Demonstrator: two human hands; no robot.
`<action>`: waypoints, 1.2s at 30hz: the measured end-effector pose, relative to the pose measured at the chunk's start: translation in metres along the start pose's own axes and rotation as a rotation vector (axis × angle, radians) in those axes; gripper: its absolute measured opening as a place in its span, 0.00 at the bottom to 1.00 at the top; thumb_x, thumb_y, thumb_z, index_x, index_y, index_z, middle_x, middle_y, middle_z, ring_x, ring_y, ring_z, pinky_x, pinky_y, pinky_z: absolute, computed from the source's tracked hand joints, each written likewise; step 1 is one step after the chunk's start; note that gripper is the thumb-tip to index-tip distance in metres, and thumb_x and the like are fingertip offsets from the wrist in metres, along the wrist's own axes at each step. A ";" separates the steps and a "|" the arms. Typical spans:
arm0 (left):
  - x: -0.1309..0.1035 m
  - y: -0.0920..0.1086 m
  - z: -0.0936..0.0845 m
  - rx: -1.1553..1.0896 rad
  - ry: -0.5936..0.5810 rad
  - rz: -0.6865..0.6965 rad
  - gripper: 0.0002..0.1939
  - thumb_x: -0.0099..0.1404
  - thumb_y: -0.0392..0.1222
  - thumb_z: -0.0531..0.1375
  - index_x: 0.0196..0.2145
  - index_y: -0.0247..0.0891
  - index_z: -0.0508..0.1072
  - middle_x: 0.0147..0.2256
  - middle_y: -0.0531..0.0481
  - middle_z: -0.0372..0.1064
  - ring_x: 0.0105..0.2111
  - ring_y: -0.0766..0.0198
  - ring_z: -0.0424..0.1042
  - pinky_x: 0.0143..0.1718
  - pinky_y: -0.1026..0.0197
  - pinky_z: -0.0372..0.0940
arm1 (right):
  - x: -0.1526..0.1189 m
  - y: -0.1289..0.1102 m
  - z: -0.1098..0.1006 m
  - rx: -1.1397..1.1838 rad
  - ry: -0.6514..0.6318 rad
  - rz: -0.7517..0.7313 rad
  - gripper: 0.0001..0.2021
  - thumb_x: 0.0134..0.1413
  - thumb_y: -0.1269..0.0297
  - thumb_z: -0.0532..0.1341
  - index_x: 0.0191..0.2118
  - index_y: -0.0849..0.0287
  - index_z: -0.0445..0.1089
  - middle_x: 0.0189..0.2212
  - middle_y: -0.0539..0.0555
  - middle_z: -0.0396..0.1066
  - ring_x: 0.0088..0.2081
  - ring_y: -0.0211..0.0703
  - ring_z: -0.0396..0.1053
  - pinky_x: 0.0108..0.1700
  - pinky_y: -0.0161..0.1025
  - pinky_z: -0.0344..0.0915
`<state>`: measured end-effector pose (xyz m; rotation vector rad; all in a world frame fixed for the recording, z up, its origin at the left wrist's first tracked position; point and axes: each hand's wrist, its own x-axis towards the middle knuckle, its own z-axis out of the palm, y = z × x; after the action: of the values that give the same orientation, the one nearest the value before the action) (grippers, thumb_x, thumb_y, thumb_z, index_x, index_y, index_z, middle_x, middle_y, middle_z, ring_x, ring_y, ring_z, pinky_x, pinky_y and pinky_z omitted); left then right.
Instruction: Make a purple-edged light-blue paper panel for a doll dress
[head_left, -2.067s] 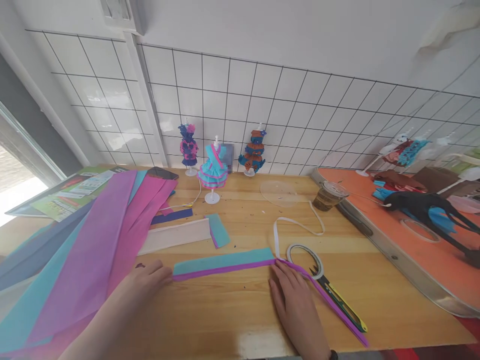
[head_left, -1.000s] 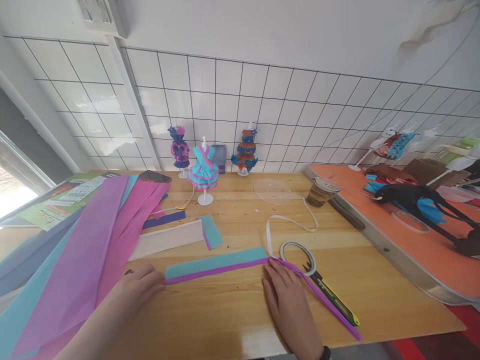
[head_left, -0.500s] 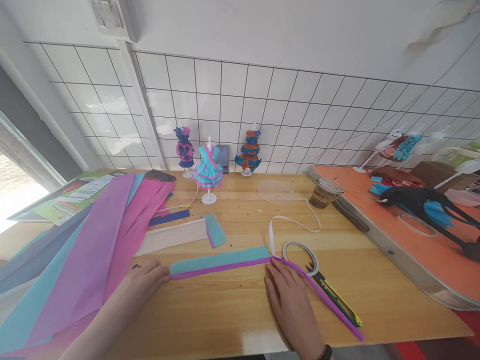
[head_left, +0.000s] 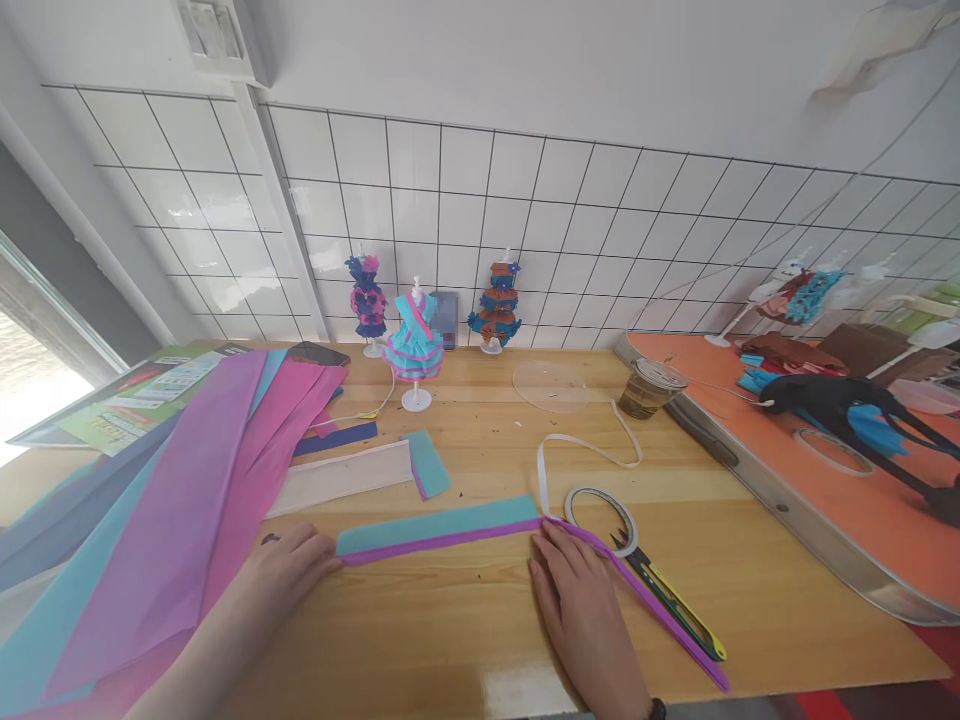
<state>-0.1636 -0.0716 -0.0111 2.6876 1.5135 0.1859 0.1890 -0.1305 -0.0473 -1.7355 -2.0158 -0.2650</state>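
Fingers of left hand (head_left: pixel 281 575), right hand (head_left: pixel 589 610) press teal-purple strip (head_left: pixel 442 522); clamped, I can't tell; likely aligning, next needs even tension

The scene is bright, with pale daylight entering through the window (head_left: pixel 34 370) at the far left, where the view outside is washed out to near white. Glossy wall tiles (head_left: pixel 180 205) carry soft patches of glare, and a whitish reflection sits on the near edge of the wooden table (head_left: pixel 420 640). The upper wall (head_left: pixel 525 60) looks dull grey. A soft shadow lies beside the right hand (head_left: pixel 581 600). Wide-angle distortion tilts and stretches lines towards the sides. Fine detail is slightly soft, and a small blocky patch covers part of the dark card (head_left: pixel 448 310).
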 end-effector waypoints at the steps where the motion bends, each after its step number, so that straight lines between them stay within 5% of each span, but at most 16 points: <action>1: 0.000 0.001 -0.001 0.008 -0.007 -0.001 0.13 0.64 0.38 0.47 0.33 0.43 0.71 0.32 0.52 0.65 0.35 0.65 0.65 0.42 0.63 0.57 | 0.000 0.000 0.000 0.002 0.002 -0.002 0.13 0.58 0.66 0.51 0.47 0.60 0.65 0.48 0.59 0.67 0.50 0.49 0.62 0.50 0.48 0.59; 36: -0.007 -0.006 0.013 0.161 -0.001 0.015 0.18 0.59 0.27 0.45 0.34 0.42 0.72 0.33 0.49 0.65 0.36 0.61 0.64 0.40 0.60 0.58 | 0.001 -0.003 -0.003 0.013 0.015 0.006 0.12 0.59 0.66 0.50 0.45 0.60 0.66 0.48 0.59 0.67 0.49 0.49 0.63 0.50 0.49 0.60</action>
<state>-0.1709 -0.0746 -0.0253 2.8209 1.5729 0.0654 0.1865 -0.1313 -0.0438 -1.7267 -1.9970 -0.2620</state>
